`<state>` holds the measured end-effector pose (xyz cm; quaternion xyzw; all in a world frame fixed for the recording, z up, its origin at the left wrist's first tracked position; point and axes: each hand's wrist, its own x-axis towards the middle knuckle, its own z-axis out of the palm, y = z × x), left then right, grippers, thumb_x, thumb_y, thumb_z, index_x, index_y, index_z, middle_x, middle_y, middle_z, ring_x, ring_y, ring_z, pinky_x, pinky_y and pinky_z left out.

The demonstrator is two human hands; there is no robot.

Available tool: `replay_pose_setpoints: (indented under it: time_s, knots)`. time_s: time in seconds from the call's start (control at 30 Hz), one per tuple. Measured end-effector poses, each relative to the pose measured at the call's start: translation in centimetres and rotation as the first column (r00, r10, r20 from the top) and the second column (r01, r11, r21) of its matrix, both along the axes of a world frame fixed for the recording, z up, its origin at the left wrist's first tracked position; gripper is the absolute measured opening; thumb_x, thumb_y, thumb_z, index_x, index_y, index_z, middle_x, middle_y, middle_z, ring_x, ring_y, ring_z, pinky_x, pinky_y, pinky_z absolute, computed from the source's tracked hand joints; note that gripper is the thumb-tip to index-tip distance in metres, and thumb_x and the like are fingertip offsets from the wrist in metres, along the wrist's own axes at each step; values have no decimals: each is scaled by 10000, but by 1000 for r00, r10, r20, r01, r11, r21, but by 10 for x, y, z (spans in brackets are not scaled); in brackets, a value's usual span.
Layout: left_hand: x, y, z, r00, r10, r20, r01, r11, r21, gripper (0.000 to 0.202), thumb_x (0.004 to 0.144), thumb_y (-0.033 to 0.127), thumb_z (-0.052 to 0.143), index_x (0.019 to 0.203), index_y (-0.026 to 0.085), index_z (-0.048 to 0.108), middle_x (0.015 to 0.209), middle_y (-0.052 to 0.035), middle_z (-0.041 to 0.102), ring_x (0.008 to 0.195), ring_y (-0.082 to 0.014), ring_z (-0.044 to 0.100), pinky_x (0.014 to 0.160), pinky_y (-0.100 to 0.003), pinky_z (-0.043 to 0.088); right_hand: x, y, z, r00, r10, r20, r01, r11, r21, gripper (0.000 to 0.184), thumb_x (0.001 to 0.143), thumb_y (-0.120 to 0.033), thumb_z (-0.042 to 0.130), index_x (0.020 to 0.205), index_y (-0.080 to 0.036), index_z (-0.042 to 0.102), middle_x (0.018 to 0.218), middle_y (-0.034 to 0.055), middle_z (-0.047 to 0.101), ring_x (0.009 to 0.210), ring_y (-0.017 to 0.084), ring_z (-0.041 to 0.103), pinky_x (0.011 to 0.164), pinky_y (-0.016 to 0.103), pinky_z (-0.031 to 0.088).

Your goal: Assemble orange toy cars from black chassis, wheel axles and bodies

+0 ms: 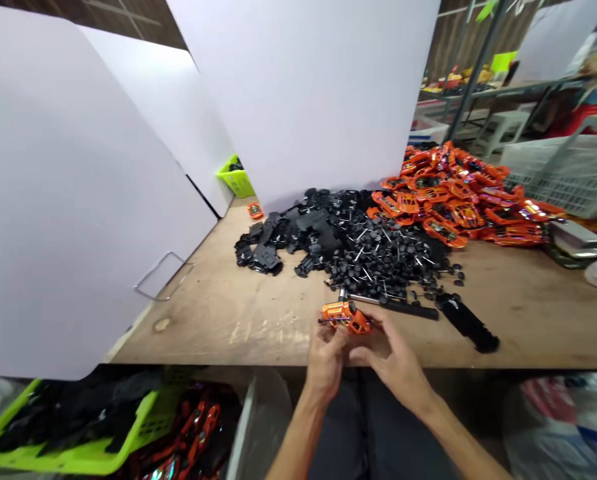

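Observation:
An orange toy car (345, 316), lying on its side with dark wheels showing, is held over the table's front edge. My left hand (327, 360) grips it between thumb and fingers from the left and below. At its right end, my right hand (401, 363) has its fingertips close to or touching the car, with the thumb stretched apart. Just beyond the car lies a hammer-like tool (408, 307) with a silver shaft and black handle. Behind that spreads a heap of black wheels on silver axles (378, 257).
Black chassis plates (313, 227) lie left of the wheels; orange car bodies (453, 193) are piled at right. A black strip (468, 323) rests on the wooden table (203, 320). White panels (308, 93) stand behind and left. Below is a lime-green basket (73, 460) of black parts.

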<state>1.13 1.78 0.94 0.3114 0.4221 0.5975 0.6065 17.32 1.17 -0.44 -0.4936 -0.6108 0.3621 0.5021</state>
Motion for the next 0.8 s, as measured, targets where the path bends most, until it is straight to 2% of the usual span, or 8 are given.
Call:
replay_pose_setpoints:
  time_s: [0.1,0.27,0.43,0.57,0.63,0.7,0.77,0.8]
  knots:
    - [-9,2,0,997,-73,-6,74,997,9,493,729,479,898,1068,201,672,999,-54,742,901,-213,697,878,-342,538,-2,7,-5,992,8,128,-16,998,62,235,984,-312,653,1215,-273,676,1197,56,754,1103,272,727,956,399,612]
    - [-32,3,2,844,-164,-512,226,972,62,245,868,381,798,972,184,697,916,-41,712,855,-185,654,799,-283,498,17,21,5,913,252,321,-295,951,92,266,990,-179,603,1199,-293,720,1146,40,761,1076,250,723,955,366,585]
    - [-24,0,-17,775,-93,-625,194,976,96,184,984,374,652,972,193,688,948,-55,749,857,-198,690,793,-294,508,16,22,-2,949,226,219,-215,974,-76,193,900,-251,779,1088,-263,738,1036,17,774,947,227,731,865,325,586]
    - [-29,5,-13,709,-88,-699,264,953,148,163,1014,341,598,997,202,681,958,-57,745,860,-200,691,799,-299,507,7,15,-14,988,117,105,-120,992,24,151,942,-221,714,1090,-247,731,1049,40,761,991,226,713,887,334,566]
    - [-37,11,1,627,-160,-762,397,908,136,170,1032,325,550,1048,208,672,973,-61,737,863,-206,682,801,-309,503,6,15,-13,985,138,108,-142,990,27,176,942,-178,693,1097,-250,734,1049,41,760,990,223,708,893,338,558]
    - [-43,15,18,470,-216,-856,575,810,111,179,1017,294,552,1143,222,658,1055,-76,732,952,-237,674,882,-348,494,7,15,-3,971,207,122,-205,978,-34,214,922,-133,682,1088,-254,741,1032,30,761,970,214,708,871,325,559]
    - [-43,13,30,285,-166,-944,689,720,81,322,919,262,665,1237,220,634,1172,-117,708,1094,-311,641,1019,-439,445,6,14,11,962,240,134,-228,969,-98,239,905,-113,671,1089,-249,738,1026,22,761,958,206,710,854,311,562]
    - [-41,11,31,210,-107,-972,694,716,71,426,848,233,720,1262,207,623,1214,-145,688,1146,-354,613,1070,-494,404,5,14,19,963,234,138,-217,968,-125,239,904,-117,667,1095,-245,731,1036,21,761,961,203,710,859,309,562]
